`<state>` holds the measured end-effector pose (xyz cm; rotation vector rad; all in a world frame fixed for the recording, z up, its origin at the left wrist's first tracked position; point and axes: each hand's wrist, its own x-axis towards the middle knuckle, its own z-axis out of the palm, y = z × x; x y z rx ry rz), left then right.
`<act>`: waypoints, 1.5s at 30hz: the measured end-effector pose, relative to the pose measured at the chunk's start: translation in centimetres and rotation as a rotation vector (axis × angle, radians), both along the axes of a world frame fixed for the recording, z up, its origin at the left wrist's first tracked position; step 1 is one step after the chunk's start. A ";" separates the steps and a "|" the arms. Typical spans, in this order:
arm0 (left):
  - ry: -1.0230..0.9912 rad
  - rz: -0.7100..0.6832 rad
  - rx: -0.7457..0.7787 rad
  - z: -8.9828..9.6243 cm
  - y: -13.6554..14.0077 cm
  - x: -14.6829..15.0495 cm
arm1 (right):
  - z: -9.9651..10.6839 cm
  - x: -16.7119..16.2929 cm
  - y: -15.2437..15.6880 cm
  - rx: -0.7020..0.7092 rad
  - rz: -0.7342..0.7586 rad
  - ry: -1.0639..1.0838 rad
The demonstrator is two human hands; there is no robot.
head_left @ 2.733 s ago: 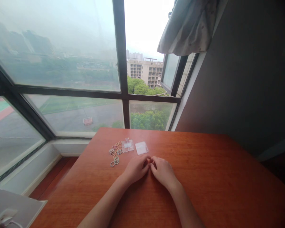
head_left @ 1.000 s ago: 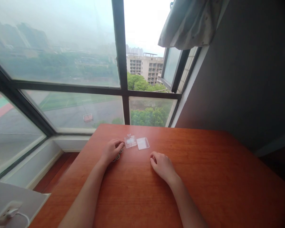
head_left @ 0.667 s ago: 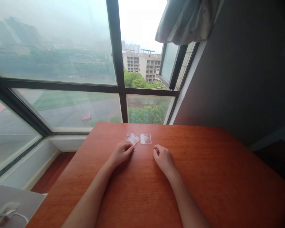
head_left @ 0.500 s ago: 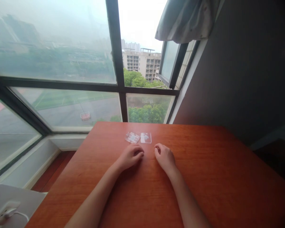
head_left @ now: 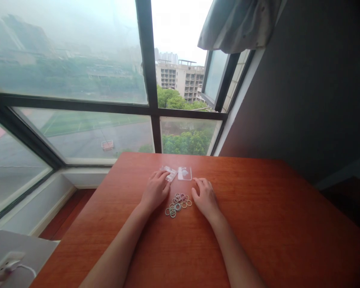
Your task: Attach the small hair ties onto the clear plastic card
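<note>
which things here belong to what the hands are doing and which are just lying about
With the work:
pile of rings, between left hand and right hand
clear box, by the left hand, contact unclear
flat clear square, beside the box

Just around:
curtain, top right
white plug, lower left

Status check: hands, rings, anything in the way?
Left hand open at clear plastic box, contact unclear. Right hand open, nothing visibly held. Rings piled on table between the hands. Left hand partly hides box.

Small rings (head_left: 179, 204) — earlier left of the clear case (head_left: 171, 175) — now loosely heaped between left hand (head_left: 156, 191) and right hand (head_left: 206, 200)
</note>
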<state>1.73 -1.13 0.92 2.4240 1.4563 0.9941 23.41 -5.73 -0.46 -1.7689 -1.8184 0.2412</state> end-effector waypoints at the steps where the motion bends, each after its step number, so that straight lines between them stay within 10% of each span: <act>1: 0.021 -0.010 0.001 -0.2 0.1 -0.3 | 0.0 -0.2 0.0 0.009 0.004 -0.029; 23: -0.089 -0.331 -0.146 1.7 -0.3 -0.7 | -0.4 0.2 0.3 0.023 -0.009 0.041; 45: 0.104 -0.328 -0.119 2.4 -1.1 0.6 | 0.3 0.2 -0.5 -0.016 0.041 0.051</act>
